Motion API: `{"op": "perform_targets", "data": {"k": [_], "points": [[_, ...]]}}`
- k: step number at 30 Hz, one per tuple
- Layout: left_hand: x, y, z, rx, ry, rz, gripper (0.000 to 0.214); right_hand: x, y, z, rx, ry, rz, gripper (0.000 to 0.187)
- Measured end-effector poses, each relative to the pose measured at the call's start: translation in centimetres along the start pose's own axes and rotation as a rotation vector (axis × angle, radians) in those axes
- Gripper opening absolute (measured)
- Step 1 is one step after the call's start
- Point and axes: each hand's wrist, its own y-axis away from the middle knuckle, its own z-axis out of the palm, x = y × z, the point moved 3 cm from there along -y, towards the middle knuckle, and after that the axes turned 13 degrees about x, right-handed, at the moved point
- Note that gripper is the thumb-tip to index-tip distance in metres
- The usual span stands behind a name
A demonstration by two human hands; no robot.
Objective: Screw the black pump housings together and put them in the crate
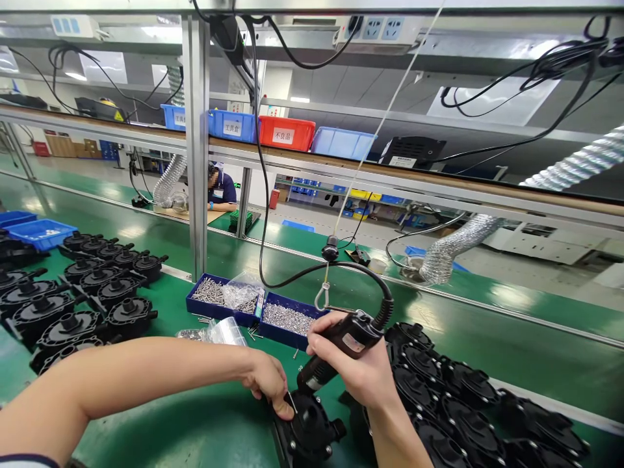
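My right hand (363, 367) is wrapped round a black corded electric screwdriver (319, 374), which hangs from a cord and slants down to the left. Its lower end is close above a black pump housing (312, 426) with silver screws round its rim. Against the near-left side of that housing, the fingers of my left hand (270, 383) are pinched at a thin silver screw (292, 402) standing at the rim. The screwdriver's tip is hidden from view. Beyond my hands are a blue box of long screws (207, 290) and a blue box of small metal parts (287, 318).
Rows of black pump housings stand on the green bench at left (71, 322) and right (468, 422). A clear plastic bag (227, 333) and loose screws lie before the boxes. A metal post (197, 143) rises behind. Another person (221, 187) sits across the room.
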Motion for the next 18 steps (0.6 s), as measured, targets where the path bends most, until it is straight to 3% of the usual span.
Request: {"op": "perform_targets", "data": {"k": [4, 7, 10, 13, 15, 18], "points": [[0.1, 0.7, -0.1, -0.003, -0.002, -0.006, 0.061, 0.3, -0.2, 0.0, 0.002, 0.044, -0.008, 0.019], [0.5, 0.9, -0.3, -0.003, -0.064, 0.029, 0.056, 1.6, -1.1, 0.8, -0.019, 0.213, -0.061, 0.022], [1.1, 0.8, -0.5, -0.039, -0.171, 0.090, 0.052, 3.2, -2.4, 0.9, -0.063, 0.455, -0.058, 0.028], [1.3, 0.5, -0.7, -0.091, -0.225, 0.146, 0.053, 3.6, -3.1, -0.7, -0.022, 0.774, -0.022, 0.036], [1.1, 0.2, -0.8, -0.109, -0.228, 0.201, 0.055, 3.2, -2.6, -2.0, -0.030, 1.031, 0.040, 0.038], [0.3, -0.3, -1.0, -0.113, -0.209, 0.272, 0.059, 2.4, -0.3, -2.5, -0.170, 1.266, 0.066, 0.029]]}}
